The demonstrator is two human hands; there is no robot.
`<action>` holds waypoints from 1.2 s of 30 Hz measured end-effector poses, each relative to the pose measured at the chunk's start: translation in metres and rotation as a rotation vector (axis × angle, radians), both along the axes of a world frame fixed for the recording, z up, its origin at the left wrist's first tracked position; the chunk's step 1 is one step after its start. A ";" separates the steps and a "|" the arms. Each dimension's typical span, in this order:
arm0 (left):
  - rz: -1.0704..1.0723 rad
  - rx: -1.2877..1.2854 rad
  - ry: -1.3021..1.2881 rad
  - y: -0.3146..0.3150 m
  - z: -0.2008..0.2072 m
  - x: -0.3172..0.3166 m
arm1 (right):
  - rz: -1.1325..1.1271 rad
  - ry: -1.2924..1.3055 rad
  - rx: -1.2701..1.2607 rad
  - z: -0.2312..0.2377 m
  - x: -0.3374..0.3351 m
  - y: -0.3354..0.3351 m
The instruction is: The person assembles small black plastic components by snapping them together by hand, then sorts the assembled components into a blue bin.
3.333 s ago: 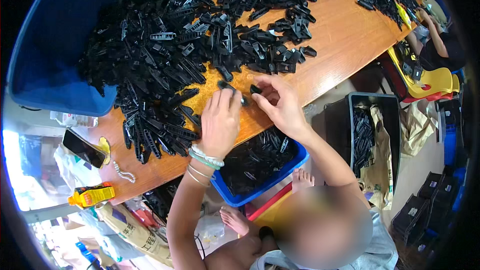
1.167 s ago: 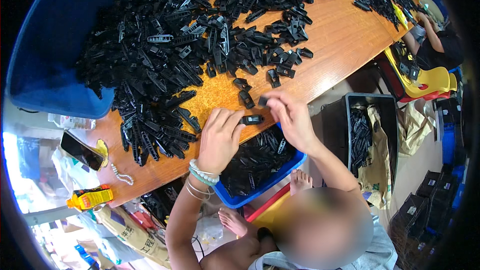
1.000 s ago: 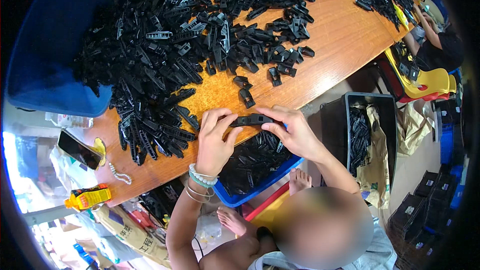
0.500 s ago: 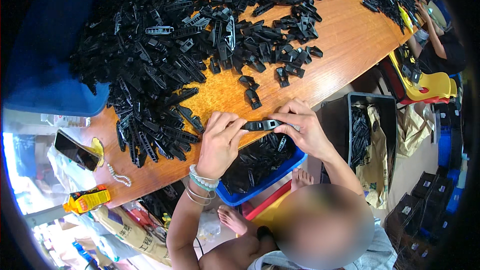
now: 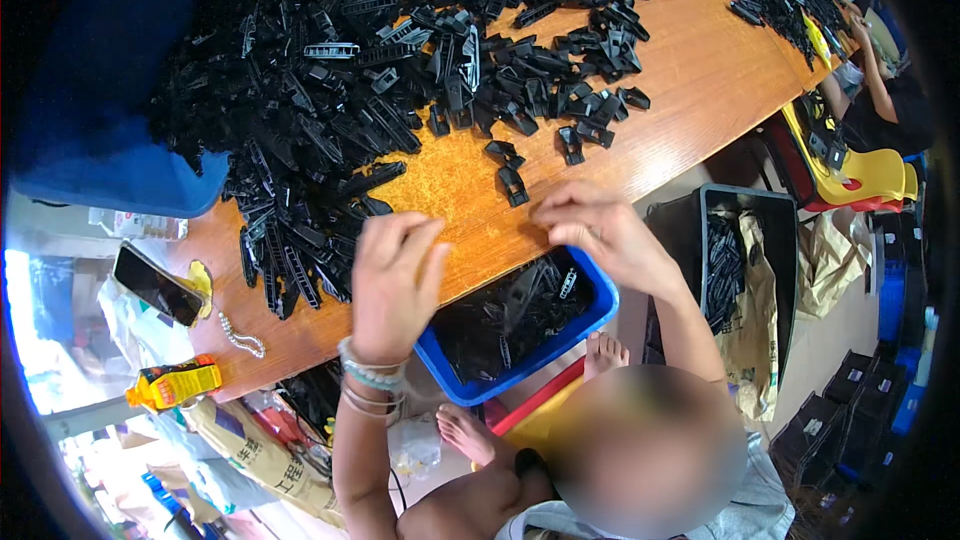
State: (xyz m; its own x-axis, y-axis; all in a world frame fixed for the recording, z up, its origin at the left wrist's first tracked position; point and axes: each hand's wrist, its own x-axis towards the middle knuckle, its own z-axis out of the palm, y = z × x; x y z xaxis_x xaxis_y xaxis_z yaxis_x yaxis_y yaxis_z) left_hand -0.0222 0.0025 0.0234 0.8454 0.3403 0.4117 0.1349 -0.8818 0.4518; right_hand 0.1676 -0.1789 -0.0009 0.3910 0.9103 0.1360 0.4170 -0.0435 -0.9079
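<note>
My left hand (image 5: 392, 285), slightly blurred, hovers over the table's front edge beside the lower end of a large heap of black plastic parts (image 5: 300, 130). Its fingers are stretched out and apart, with nothing seen in them. My right hand (image 5: 605, 240) is above the near edge too, fingers loosely bent and thumb apart, showing no part between them. Below and between both hands, a blue bin (image 5: 604, 318) holds many black parts (image 5: 500, 325). Two short black clip-like pieces (image 5: 512, 186) lie on the wood just beyond my right hand.
On the wooden table (image 5: 690, 70) at left lie a phone (image 5: 157, 283), a beaded bracelet (image 5: 240, 336) and an orange-yellow bottle (image 5: 178, 382). A black crate (image 5: 705, 270) with parts and brown paper stands right. Beyond it are a yellow chair (image 5: 870, 175) and another person's arm (image 5: 878, 80).
The black part held between both hands has left them. My left hand has moved left and opened; my right hand has let go and risen slightly. The blue bin shows more.
</note>
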 end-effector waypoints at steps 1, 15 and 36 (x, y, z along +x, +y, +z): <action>0.062 0.120 0.082 0.005 0.005 -0.004 | -0.089 -0.034 -0.001 -0.002 0.002 0.005; -0.074 0.423 -0.082 -0.046 -0.041 0.006 | -0.263 0.035 0.198 -0.016 -0.030 0.038; -0.056 -0.179 -0.020 -0.018 -0.028 0.010 | -0.028 -0.217 0.066 -0.014 -0.025 0.031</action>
